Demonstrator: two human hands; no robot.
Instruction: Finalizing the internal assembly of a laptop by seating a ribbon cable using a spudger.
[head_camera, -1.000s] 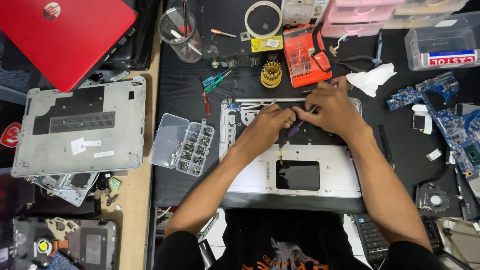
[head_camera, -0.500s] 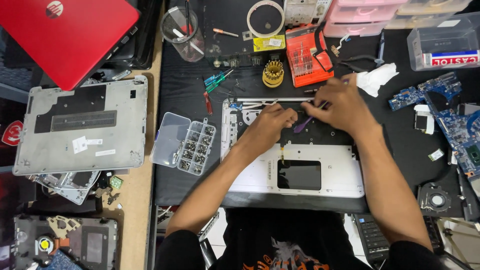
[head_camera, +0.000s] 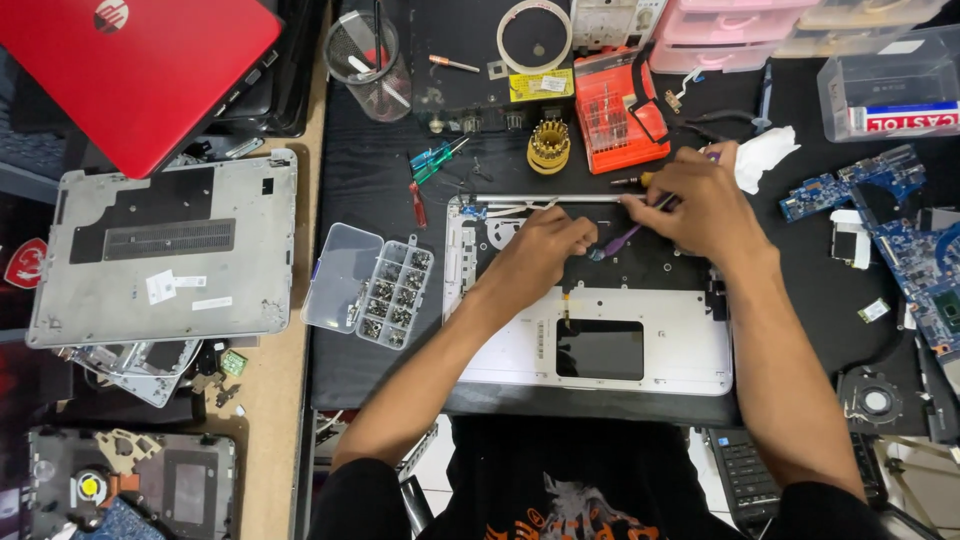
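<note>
- Laptop palmrest shell (head_camera: 640, 350), silver, lying inside-up near the front edge of the worktop (head_camera: 380, 380).
- Left hand (head_camera: 545, 245) curled narrow on the shell's dark upper part, apparently pinching something small.
- Right hand (head_camera: 700, 205) closed round a purple-tipped tool (head_camera: 618, 243), tip touching the shell.
- Clear screw box (head_camera: 372, 290) just beside, toward the left edge.

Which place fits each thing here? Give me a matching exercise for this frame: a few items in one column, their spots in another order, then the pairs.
Things:
1. red laptop lid
2. clear screw organiser
3. white tissue
4. cooling fan

Places:
A. lower right of the mat, beyond the right forearm
B. just past the right hand, toward the top of the bench
C. top left corner
D. left of the open laptop shell, near the left hand

Pairs: 1-C, 2-D, 3-B, 4-A
</note>
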